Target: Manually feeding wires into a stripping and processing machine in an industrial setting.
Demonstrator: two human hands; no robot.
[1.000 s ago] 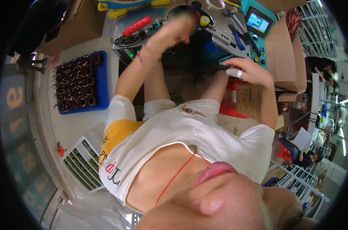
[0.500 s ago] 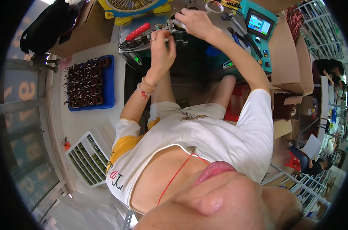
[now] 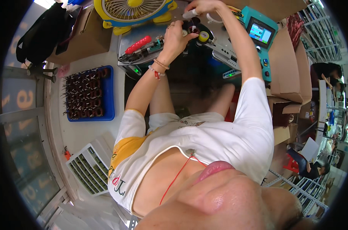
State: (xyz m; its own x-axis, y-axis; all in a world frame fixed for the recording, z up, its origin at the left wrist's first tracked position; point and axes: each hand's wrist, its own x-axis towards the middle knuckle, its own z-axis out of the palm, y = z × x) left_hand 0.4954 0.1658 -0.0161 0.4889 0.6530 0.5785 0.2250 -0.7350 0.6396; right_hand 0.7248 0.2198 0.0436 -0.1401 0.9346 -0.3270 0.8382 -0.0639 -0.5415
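Observation:
My left hand [image 3: 176, 39] is at the middle of a bench-top machine, thumb and fingers spread around its round dark head. A dark reddish ring-shaped part [image 3: 193, 29] sits in that head, just past my thumb; whether I touch it is unclear. To its right is a yellow-faced roller [image 3: 203, 36]. My right hand [image 3: 204, 6] is beyond the head at the top edge of the view, fingers bent together. A white sleeve-like cover [image 3: 189, 14] shows at one of its fingertips. Anything pinched there is too small to make out.
A red-handled tool [image 3: 138, 45] lies on the machine's left side. A yellow and blue fan [image 3: 133, 9] stands behind it, a teal control box with screen [image 3: 260, 31] at right. A blue tray [image 3: 109, 92] of dark coils, a divided white tray [image 3: 90, 168] and cardboard boxes [image 3: 290, 65] surround me.
My right hand has moved up and away from the machine head. The left has shifted right, onto the head. The ring-shaped part and yellow roller have come into sight.

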